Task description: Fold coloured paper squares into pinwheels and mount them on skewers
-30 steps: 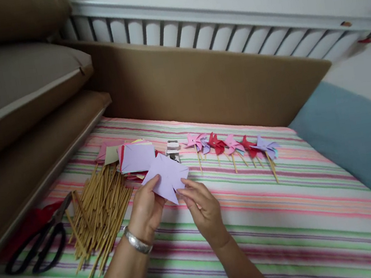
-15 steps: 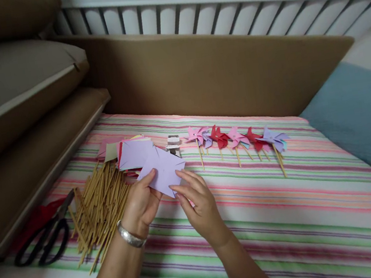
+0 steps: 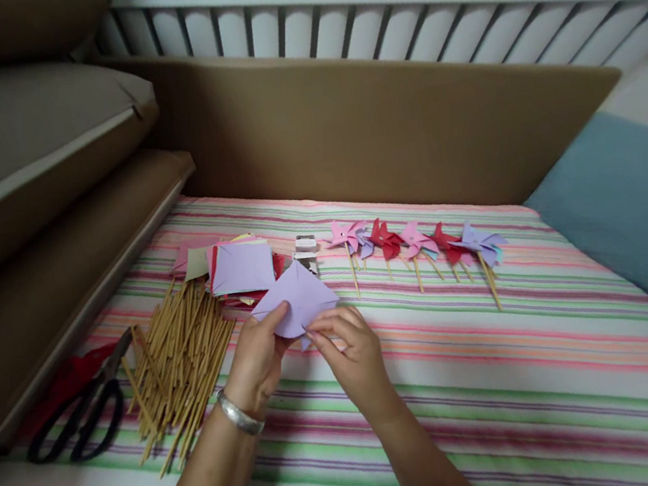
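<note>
A square of purple paper (image 3: pixel 298 291), slit in from its corners, is held above the striped cloth. My left hand (image 3: pixel 259 358) grips its left side, thumb on top and the other fingers underneath. At the lower right edge, my right hand (image 3: pixel 349 349) pinches a corner of the paper between thumb and fingertips. Just behind lies a stack of coloured paper squares (image 3: pixel 241 267), a purple one on top. Two small boxes (image 3: pixel 305 260) stand beside the stack, their contents too small to make out. Thin wooden sticks (image 3: pixel 180 362) lie heaped left of my left hand.
Black-handled scissors (image 3: pixel 83 405) lie on red material (image 3: pixel 69 374) at the left. Finished paper pinwheels (image 3: pixel 384 238) on sticks form a row at the back right. Brown cushions (image 3: pixel 54 226) are stacked on the left, and a brown panel (image 3: pixel 380 129) stands along the back.
The purple paper has turned and shifted slightly right in my hands. My right fingers have closed on its lower corner. The stack behind shows more fully.
</note>
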### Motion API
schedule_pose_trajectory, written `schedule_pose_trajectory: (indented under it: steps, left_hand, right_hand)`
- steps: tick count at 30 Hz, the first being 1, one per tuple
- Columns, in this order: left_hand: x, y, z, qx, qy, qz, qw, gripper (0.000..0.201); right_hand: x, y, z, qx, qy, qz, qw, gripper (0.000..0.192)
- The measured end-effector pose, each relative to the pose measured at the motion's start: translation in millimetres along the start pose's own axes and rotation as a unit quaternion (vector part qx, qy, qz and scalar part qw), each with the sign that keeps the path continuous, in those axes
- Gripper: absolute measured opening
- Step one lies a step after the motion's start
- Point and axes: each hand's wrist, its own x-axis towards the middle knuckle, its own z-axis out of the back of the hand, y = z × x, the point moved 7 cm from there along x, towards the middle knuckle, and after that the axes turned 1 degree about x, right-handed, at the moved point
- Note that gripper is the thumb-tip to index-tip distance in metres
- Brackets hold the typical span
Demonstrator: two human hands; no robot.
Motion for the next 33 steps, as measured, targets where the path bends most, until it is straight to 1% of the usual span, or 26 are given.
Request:
schedule_pose_trajectory:
  steps: [5,7,11,15,19,21,23,25,26,28,29,31,33]
  left_hand:
    - [-5,6,-4.7,0.045,-0.006,-0.015,0.999,0.015]
    - [-6,9,-7.3,0.055,-0.009,-0.011,0.998,0.016]
    - [-7,13,-14.3,0.065,0.002,-0.003,0.998,0.018]
    - [-9,13,-20.2,0.074,0.021,-0.005,0.997,0.018]
    - [-10,11,-24.6,0.118,0.052,-0.022,0.991,0.028]
    - [-8,11,-21.7,0.145,0.04,-0.031,0.988,0.031]
    - [-6,10,-16.0,0.163,0.014,-0.038,0.986,0.031]
    - [-3,9,-9.9,0.177,-0.011,-0.04,0.983,0.03]
    - [-2,8,-7.2,0.18,-0.019,-0.039,0.983,0.03]
    - [0,7,-3.6,0.185,-0.024,-0.03,0.982,0.031]
    - [1,7,-2.7,0.187,-0.022,-0.024,0.982,0.032]
    - [1,7,-2.1,0.194,-0.013,-0.013,0.981,0.034]
    - [1,8,-3.2,0.205,0.0,-0.004,0.979,0.033]
  right_hand:
    - [-1,-22,0,0.054,0.0,-0.15,0.987,0.005]
    - [-1,-28,1,0.067,-0.009,-0.187,0.98,0.007]
    - [-1,-36,3,0.096,-0.028,-0.244,0.965,0.011]
    - [-1,-40,4,0.117,-0.037,-0.272,0.954,0.013]
    - [-1,-42,3,0.124,-0.047,-0.279,0.951,0.01]
    - [-2,-42,2,0.124,-0.046,-0.28,0.951,0.011]
    - [-2,-43,2,0.12,-0.036,-0.278,0.952,0.013]
    - [0,-43,7,0.098,-0.04,-0.271,0.957,0.011]
    - [1,-44,12,0.084,-0.052,-0.266,0.959,0.013]
    - [3,-48,22,0.08,-0.077,-0.267,0.957,0.03]
    - [3,-51,23,0.104,-0.076,-0.277,0.952,0.041]
    - [1,-57,16,0.2,-0.039,-0.312,0.928,0.062]
    - [-2,-59,5,0.286,0.011,-0.34,0.896,0.073]
